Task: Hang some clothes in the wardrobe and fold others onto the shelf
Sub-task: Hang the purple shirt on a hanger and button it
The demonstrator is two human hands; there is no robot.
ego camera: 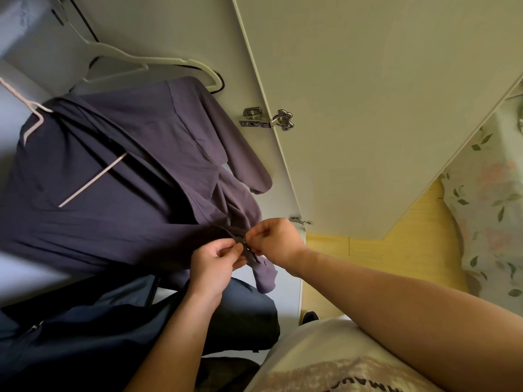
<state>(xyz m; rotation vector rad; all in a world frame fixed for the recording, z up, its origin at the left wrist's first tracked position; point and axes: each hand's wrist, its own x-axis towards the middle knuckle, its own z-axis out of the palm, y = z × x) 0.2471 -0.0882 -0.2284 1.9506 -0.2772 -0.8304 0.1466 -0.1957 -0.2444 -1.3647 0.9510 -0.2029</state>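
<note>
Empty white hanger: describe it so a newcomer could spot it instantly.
Start at the open wardrobe door with the metal hinge. Just left of it hangs a purple jacket, zipper end pinched by the left hand and right hand. Directly above is the white hanger, the only one visibly bare.

Left hand (pixel 216 260): fingers curled, thumb and forefinger pinched shut, palm turned toward the right hand. Bare forearm runs down and left from the wrist. Right hand (pixel 273 240): just beside the left, fingertips almost meeting it, also closed in a fine pinch, knuckles up. Right wrist bent; bare forearm stretches away down and right.
</note>
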